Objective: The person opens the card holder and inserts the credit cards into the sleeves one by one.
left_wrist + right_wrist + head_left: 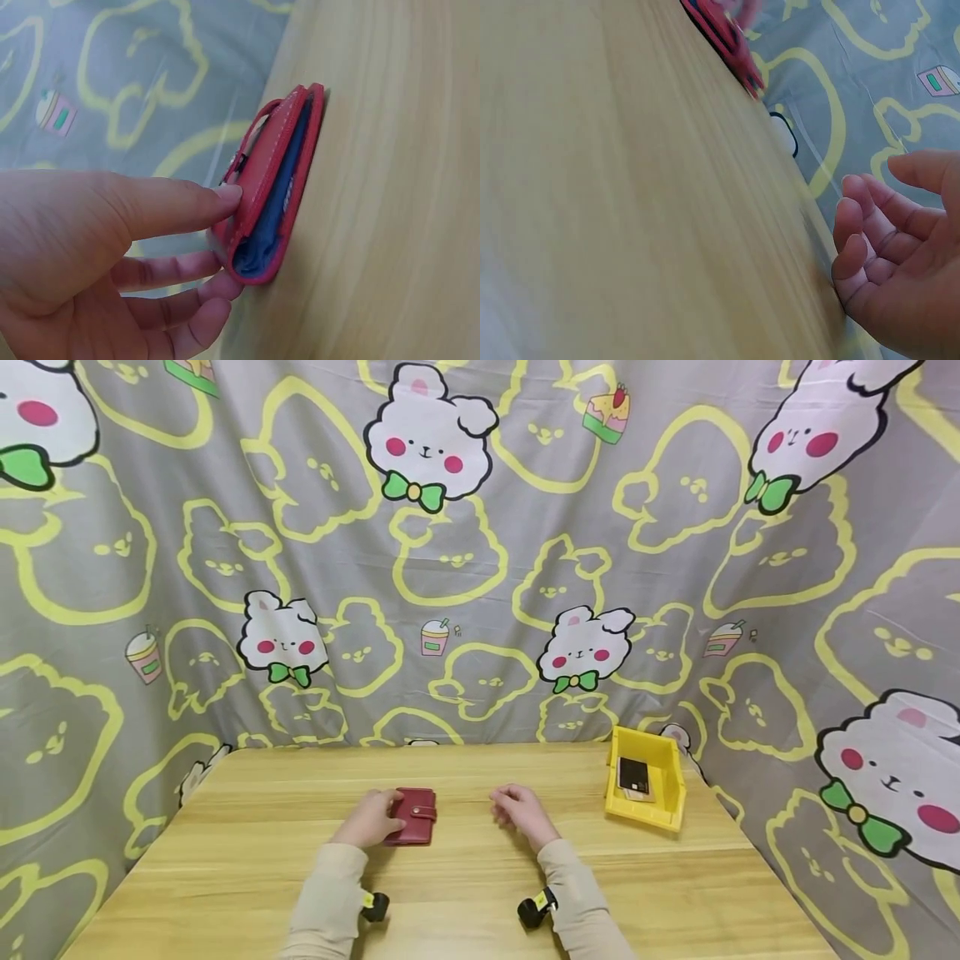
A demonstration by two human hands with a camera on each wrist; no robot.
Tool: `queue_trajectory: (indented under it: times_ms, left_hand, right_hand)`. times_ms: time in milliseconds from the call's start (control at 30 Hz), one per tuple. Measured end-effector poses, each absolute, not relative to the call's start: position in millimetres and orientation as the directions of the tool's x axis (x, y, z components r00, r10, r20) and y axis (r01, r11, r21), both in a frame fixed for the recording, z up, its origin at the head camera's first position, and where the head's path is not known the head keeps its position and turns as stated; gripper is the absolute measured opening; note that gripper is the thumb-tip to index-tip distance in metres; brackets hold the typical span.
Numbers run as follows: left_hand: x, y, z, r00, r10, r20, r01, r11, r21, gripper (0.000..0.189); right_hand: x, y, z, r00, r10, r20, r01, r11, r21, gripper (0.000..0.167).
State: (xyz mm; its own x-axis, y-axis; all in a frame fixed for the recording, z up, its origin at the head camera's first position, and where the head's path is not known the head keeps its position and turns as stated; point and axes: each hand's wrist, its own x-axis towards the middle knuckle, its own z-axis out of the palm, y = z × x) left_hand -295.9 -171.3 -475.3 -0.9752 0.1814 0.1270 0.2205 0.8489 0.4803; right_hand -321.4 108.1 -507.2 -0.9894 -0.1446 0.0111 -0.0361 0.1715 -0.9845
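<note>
A dark red wallet (417, 827) with a snap strap lies on the table, its strap side facing right. My left hand (371, 818) holds it by the left edge. In the left wrist view the thumb rests on the front cover of the wallet (259, 191) and the fingers curl at its spine; a blue lining shows between the covers. To the right of the wallet, my right hand (522, 812) is held over the table with loosely curled fingers and nothing in them. The right wrist view shows those relaxed fingers (849, 225) near the tabletop.
At the right rear of the wooden table (480, 893) stands a yellow open-front bin (663, 814). A black card (633, 774) lies in it on top of other card-like pieces. A grey patterned curtain (480, 577) hangs behind the table and along both sides.
</note>
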Motion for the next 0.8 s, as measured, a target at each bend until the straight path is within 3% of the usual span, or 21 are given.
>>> queue_trajectory:
  times_ms: [567,800]
  left_hand:
    - [-300,-102,-487,-0.959,0.258,0.116,0.278,0.785,0.554,0.043]
    - [-295,-83,-492,-0.946,0.281,0.161,0.324,0.786,0.527,0.045]
  right_hand:
    - [-320,100,-513,-0.98,-0.19,0.051,-0.094,0.223,-0.97,0.02]
    - [-321,100,-514,-0.971,-0.229,0.074,-0.149,0.33,-0.932,0.016]
